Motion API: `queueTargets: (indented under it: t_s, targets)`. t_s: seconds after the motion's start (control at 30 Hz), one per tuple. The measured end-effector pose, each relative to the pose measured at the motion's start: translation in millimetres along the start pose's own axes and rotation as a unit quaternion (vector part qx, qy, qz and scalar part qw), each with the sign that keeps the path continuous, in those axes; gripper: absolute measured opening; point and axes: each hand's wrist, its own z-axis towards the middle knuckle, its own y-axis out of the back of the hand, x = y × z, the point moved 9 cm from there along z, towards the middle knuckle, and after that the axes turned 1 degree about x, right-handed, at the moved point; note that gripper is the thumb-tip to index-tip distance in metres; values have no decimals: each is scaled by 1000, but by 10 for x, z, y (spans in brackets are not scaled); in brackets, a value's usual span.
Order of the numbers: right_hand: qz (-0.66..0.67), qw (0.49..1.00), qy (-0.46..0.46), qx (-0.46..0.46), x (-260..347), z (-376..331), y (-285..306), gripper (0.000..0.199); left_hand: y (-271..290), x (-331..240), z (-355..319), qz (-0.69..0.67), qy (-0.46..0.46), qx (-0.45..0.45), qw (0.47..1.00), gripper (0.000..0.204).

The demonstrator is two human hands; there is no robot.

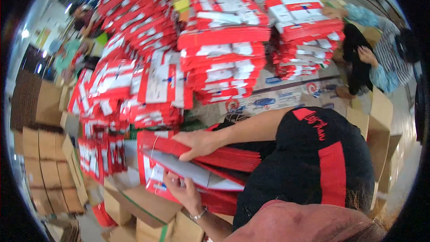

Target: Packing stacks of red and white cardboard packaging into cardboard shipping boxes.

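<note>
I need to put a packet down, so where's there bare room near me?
The printed sheet looks bare between the middle stack, the right stack and your right forearm. It's crowded at left, with left stacks and cartons, and below your left hand, with boxes.

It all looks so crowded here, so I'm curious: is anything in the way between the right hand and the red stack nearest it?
Nothing visible is: the right hand already appears to touch the red stack. A thin pale cord shows at the stack's end, left of the fingers, not between them.
</note>
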Motion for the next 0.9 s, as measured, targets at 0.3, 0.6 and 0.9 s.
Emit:
queueTargets:
  t_s: [0.3, 0.6, 0.9]
  targets:
    - [-24, 999, 15, -14, -11, -40, -53, 91, -195, -95, 47, 264, 34, 39, 963, 43]
    - [0, 1000, 3, 6, -27, -90, -22, 85, -330, -65, 56, 297, 33, 54, 953, 49]
    - [-2, 998, 35, -50, -198, 32, -38, 75, -238, -34, 42, 241, 12, 62, 968, 36]
